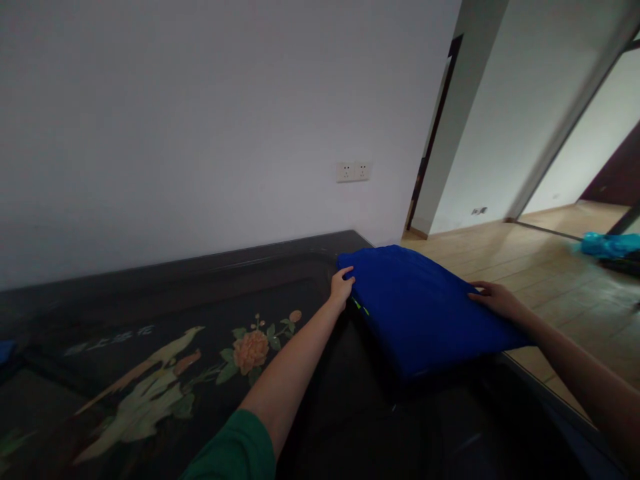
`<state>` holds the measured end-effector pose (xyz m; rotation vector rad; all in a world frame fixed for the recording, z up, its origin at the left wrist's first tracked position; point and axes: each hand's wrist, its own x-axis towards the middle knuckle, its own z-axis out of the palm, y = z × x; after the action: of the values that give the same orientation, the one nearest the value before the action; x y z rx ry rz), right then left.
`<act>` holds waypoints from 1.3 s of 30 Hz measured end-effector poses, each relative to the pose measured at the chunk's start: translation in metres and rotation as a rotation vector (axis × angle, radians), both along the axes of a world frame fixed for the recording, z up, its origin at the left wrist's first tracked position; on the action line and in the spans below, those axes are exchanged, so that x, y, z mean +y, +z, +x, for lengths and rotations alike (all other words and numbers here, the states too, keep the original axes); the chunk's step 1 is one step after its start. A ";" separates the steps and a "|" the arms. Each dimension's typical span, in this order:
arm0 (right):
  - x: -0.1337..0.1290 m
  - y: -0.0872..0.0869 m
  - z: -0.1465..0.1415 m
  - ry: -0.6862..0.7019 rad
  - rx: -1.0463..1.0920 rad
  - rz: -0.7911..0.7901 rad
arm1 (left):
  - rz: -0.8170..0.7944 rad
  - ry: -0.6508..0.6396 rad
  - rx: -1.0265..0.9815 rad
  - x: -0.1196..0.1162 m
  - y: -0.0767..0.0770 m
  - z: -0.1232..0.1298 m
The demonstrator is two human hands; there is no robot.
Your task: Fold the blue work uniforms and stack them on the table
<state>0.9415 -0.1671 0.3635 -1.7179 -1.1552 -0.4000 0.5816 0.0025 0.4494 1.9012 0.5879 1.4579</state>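
Note:
A flat, folded blue cloth (420,307) lies at the right end of a dark glossy table (210,280), with a bit of yellow-green showing at its left edge. My left hand (343,285) is closed on the cloth's left edge near the far corner, thumb and finger pinching it. On the opposite side, my right hand (493,300) grips the right edge, its fingertips over the top and the rest partly out of sight. The cloth's near right corner reaches out toward my right forearm.
Flowers and birds decorate the tabletop. Behind it rises a plain wall with a double socket (354,171). To the right is a pale floor (530,260), where a light-blue plastic bundle (607,245) lies. A small blue thing (6,351) sits at the far left.

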 end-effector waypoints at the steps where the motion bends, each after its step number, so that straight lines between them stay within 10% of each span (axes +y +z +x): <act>1: -0.001 0.000 -0.004 -0.058 -0.052 -0.025 | -0.002 0.002 0.017 -0.002 -0.001 -0.003; 7: -0.021 0.019 -0.089 -0.288 -0.393 0.081 | 0.111 0.080 0.159 -0.024 -0.012 -0.035; 12: -0.024 0.011 -0.208 0.105 -0.593 0.209 | 0.375 0.197 0.147 -0.048 -0.036 -0.123; 17: -0.006 -0.023 -0.242 0.279 -0.599 0.081 | 0.551 0.445 0.223 -0.073 -0.047 -0.295; 23: 0.001 -0.052 -0.261 0.351 -0.646 0.384 | 0.395 1.290 0.442 -0.120 -0.088 -0.553; 27: -0.013 -0.074 -0.328 0.522 -0.687 0.388 | 0.128 1.687 0.594 -0.144 -0.132 -0.664; 32: -0.027 -0.088 -0.410 0.742 -0.831 0.192 | -0.063 1.631 0.653 -0.142 -0.156 -0.704; 39: -0.062 -0.082 -0.467 1.024 -0.704 -0.032 | 0.052 1.497 0.644 -0.140 -0.153 -0.643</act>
<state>0.4745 -0.2291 0.2814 -0.7926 -2.3542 -0.3262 -0.0614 -0.1378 0.2967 1.9087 2.6717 1.4769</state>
